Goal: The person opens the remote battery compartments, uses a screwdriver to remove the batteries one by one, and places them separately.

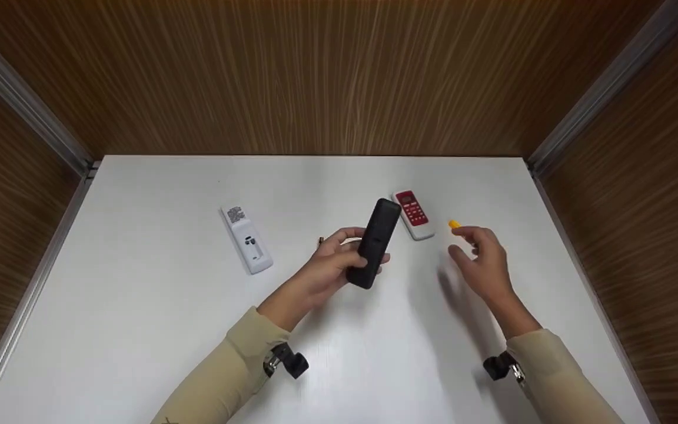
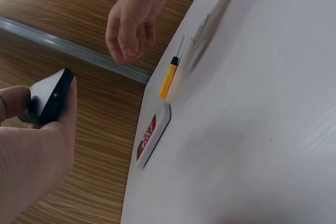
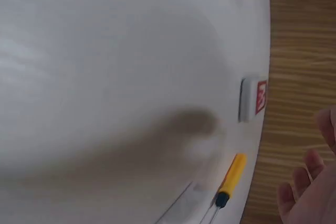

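Okay, from here I've got the right hand point(image 1: 483, 265) loosely curled, holding nothing, just above the screwdriver point(image 3: 228, 186) on the table point(image 1: 109, 294), its handle end facing the red remote point(image 1: 414, 215). Left hand point(image 1: 324, 270), farther off, grips the black remote point(image 1: 378, 235).

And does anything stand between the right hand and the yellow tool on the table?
Nothing visible does: the left wrist view shows no object between the right hand and the yellow tool. The red and white remote lies past the tool's handle end.
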### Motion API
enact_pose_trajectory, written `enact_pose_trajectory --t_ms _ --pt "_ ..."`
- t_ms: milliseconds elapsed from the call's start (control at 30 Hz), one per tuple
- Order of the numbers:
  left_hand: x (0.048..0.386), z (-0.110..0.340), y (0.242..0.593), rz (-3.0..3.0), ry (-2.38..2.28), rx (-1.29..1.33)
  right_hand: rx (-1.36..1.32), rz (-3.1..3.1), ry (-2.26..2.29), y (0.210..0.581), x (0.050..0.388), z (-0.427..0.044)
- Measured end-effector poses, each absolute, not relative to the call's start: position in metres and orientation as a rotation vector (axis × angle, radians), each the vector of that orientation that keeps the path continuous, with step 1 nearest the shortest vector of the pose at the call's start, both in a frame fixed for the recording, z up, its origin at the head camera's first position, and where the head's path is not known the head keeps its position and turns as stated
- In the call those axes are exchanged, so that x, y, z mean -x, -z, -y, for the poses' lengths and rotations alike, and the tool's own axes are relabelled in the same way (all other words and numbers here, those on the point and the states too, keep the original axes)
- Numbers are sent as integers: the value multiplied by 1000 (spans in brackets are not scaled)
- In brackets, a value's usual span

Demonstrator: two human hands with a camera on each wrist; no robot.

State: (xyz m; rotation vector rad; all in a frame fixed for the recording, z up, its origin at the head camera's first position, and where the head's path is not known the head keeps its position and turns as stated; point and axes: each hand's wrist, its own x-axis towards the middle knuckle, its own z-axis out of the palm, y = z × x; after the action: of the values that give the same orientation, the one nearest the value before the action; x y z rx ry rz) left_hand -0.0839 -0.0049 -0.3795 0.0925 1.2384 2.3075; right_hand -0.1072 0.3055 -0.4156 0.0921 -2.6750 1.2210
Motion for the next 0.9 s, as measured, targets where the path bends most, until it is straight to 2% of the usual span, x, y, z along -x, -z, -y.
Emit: enact_pose_trajectory --t_ms 233,567,900 --pt "74 -5 387 -1221 -2302 -34 -354 2624 -1626 397 83 -262" --pt "67 -5 398 -1402 -2106 -135 -673 2568 -1306 392 75 -239" --pt "64 -5 397 -1400 -2042 -213 -774 2629 -1344 401 69 -236"
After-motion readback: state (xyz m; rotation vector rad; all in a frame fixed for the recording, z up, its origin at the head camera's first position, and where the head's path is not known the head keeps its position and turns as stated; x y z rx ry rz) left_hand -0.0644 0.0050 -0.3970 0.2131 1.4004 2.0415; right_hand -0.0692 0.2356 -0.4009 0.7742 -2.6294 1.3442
